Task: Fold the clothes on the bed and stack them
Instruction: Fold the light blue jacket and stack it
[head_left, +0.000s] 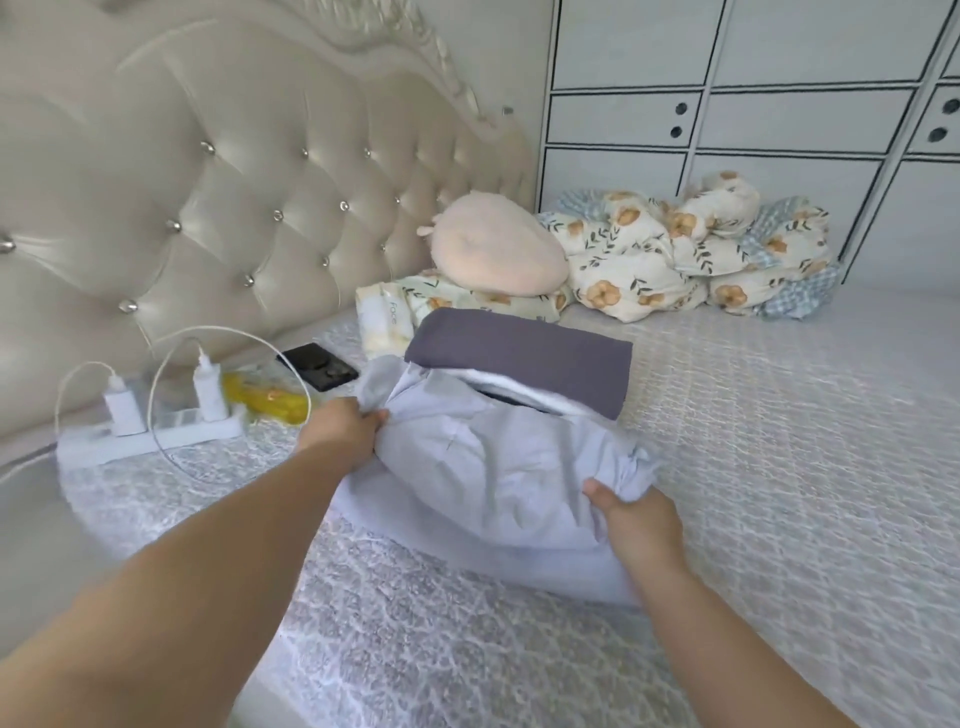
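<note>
A pale blue garment (483, 467) is bunched between my hands in the middle of the bed (779, 441). My left hand (340, 431) grips its left edge. My right hand (636, 517) grips its right edge, thumb on top. Right behind the garment lies a stack of folded clothes with a dark grey piece (524, 353) on top and a white layer under it. The far edge of the pale blue garment overlaps the front of that stack.
A white power strip (150, 434) with two chargers and looped cables lies at the left. Beside it are a yellow packet (265, 402) and a black phone (318, 366). A tissue pack (382, 322), a beige plush (496, 254) and a floral quilt (691, 254) sit near the tufted headboard (208, 182).
</note>
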